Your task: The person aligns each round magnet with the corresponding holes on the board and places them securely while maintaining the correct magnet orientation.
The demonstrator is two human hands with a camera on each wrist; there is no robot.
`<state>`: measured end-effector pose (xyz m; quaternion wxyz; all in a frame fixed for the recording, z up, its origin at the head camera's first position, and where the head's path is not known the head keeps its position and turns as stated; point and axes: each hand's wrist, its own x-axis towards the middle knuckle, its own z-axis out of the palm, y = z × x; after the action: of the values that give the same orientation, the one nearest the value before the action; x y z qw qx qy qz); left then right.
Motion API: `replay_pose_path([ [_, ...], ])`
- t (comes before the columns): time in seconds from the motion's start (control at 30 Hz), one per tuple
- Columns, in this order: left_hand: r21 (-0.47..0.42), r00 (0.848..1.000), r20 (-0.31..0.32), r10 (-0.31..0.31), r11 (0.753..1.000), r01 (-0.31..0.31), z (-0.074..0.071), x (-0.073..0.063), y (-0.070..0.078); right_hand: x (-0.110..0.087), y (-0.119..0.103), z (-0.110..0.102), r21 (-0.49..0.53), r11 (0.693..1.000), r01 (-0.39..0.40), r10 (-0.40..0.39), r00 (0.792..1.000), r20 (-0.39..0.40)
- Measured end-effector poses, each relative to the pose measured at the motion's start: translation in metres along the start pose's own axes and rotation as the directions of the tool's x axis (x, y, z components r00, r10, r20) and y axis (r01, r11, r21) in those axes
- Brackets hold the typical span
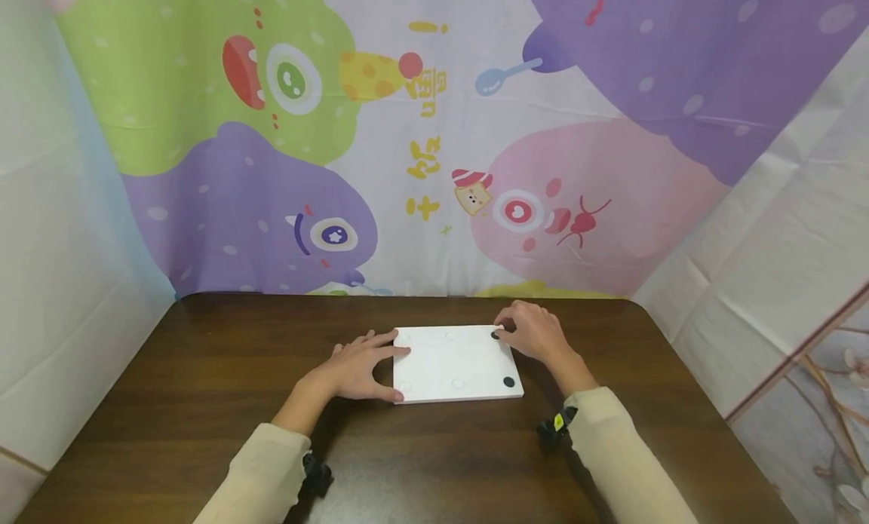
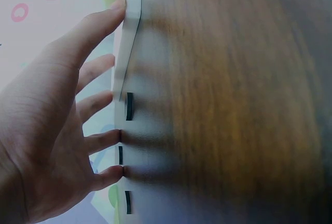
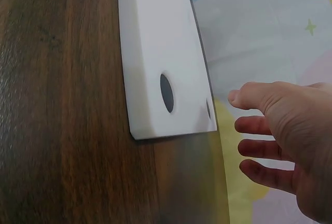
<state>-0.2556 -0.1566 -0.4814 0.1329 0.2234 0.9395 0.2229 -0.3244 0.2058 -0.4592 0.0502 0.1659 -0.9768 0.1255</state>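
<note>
A flat white board with shallow round recesses lies on the table. Black discs fill two recesses at its right end: the near disc and the far disc. My left hand spreads along the board's left edge, thumb at the near corner and fingertips along the far part. At the far right corner, my right hand has its thumb and forefinger by the far disc. Seen from the right wrist, the fingers are loosely extended just past the board's edge, with nothing visible held.
Thin black pieces, one of them a black strip, show on the table beyond the left fingers. The brown wooden table meets a cartoon-printed curtain at its far edge. Pale cloth hangs on both sides.
</note>
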Motion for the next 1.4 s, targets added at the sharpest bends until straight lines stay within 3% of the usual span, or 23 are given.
replay_pose_path([
  [1.4, -0.005, 1.000, -0.004, -0.005, 1.000, 0.005, 0.000, -0.002, 0.001, -0.026, 0.028, -0.004, -0.040, 0.999, 0.015, -0.017, 0.999, -0.043],
])
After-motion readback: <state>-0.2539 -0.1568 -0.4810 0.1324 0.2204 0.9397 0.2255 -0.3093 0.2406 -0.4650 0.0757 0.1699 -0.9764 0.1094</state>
